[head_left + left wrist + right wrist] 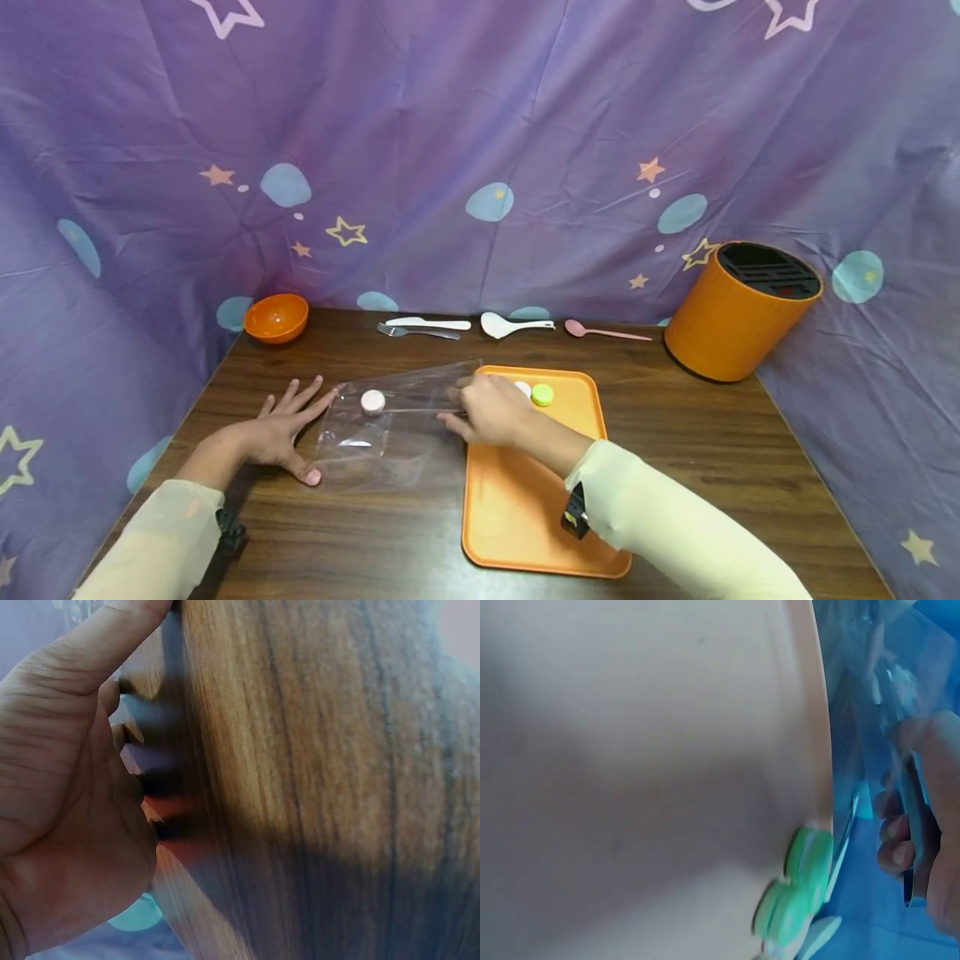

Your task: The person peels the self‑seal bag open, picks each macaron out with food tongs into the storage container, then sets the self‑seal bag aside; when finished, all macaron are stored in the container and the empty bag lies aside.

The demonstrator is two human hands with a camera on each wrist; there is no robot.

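A clear plastic bag lies on the wooden table, its right part by the orange tray. My left hand has its fingers spread, with index fingertip and thumb at the bag's left edge. In the left wrist view the left hand holds nothing. My right hand grips slim metal tongs, which reach left toward a pale round macaron at the bag. Whether their tips pinch it is unclear. On the tray are a yellow-green macaron and a partly hidden white macaron.
An orange bowl stands at the back left. Along the back lie a white knife, a fork, a white ladle and a pink spoon. An orange knife block stands back right, before a purple curtain.
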